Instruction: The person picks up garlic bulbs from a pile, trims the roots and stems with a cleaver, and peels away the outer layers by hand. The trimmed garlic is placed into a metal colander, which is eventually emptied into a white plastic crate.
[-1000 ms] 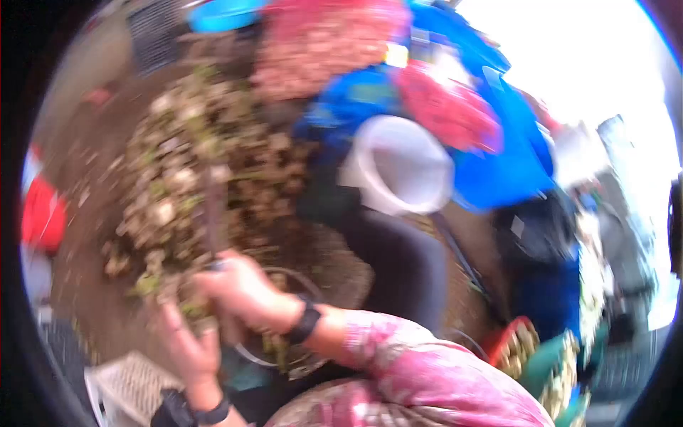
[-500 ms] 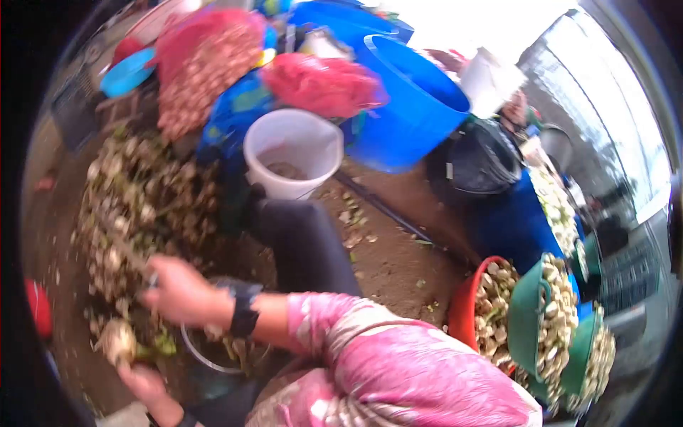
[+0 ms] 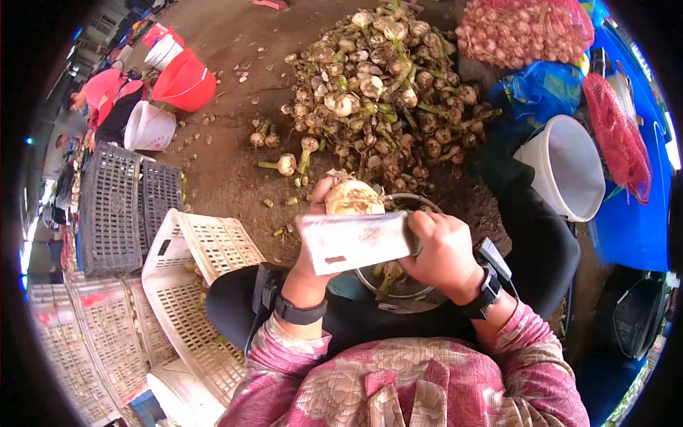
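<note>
My right hand [image 3: 448, 252] is wrapped round the handle of a cleaver [image 3: 359, 245], whose broad blade points left. Behind the blade, a large garlic bulb [image 3: 354, 198] with brown, dirty skin is held in my left hand [image 3: 308, 265]. The blade overlaps the bulb's lower part and hides most of my left fingers. Below both hands, between my legs, stands a round metal-rimmed basin [image 3: 420, 293] with stem trimmings in it. Beyond them lies a heap of garlic bulbs [image 3: 370, 87] with green stems, and a few loose bulbs [image 3: 287, 164] rest on the soil.
White plastic crates [image 3: 196, 313] and a black crate [image 3: 110, 206] stand at left. A red bucket [image 3: 186, 82] is near a bending person [image 3: 107, 96]. At right are a white bucket [image 3: 565, 167], a blue tub [image 3: 633, 228] and a full mesh bag [image 3: 523, 32].
The view has swung left and levelled, bringing crates and a person into sight. My hands, apart before, are now together over the basin, with the cleaver against the bulb.
</note>
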`<action>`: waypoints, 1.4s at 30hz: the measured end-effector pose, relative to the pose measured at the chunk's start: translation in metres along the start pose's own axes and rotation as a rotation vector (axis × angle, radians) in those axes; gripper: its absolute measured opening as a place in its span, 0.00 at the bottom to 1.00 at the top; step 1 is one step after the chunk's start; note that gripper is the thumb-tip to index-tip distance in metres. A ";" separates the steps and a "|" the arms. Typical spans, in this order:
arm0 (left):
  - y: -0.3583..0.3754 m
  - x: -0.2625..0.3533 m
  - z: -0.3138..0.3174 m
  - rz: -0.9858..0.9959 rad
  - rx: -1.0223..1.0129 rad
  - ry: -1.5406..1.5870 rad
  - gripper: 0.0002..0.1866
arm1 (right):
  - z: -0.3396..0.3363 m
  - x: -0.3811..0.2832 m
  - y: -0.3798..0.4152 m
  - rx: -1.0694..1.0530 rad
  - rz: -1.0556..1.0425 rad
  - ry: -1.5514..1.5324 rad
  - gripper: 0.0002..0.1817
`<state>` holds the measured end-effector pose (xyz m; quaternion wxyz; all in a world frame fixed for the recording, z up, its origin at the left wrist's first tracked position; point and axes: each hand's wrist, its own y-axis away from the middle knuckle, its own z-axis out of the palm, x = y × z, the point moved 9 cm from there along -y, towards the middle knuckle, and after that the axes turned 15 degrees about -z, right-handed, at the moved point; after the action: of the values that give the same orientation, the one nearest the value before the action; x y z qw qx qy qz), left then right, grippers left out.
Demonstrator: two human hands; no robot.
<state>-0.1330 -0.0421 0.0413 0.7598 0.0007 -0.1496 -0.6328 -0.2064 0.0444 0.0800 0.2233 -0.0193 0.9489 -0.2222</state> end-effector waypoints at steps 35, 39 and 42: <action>0.032 0.030 0.014 0.199 0.500 -0.770 0.19 | 0.003 -0.020 -0.009 0.041 -0.085 -0.179 0.15; 0.039 0.025 0.048 0.442 0.306 -1.445 0.33 | 0.055 0.106 0.043 -0.133 0.651 -0.147 0.11; 0.030 0.033 0.039 0.391 0.358 -1.322 0.30 | 0.034 0.106 0.046 0.020 0.574 -0.039 0.11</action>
<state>-0.1080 -0.0608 0.0917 0.5980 -0.2853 -0.6779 -0.3185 -0.2844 0.0567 -0.0113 0.2956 0.2481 0.9088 -0.1587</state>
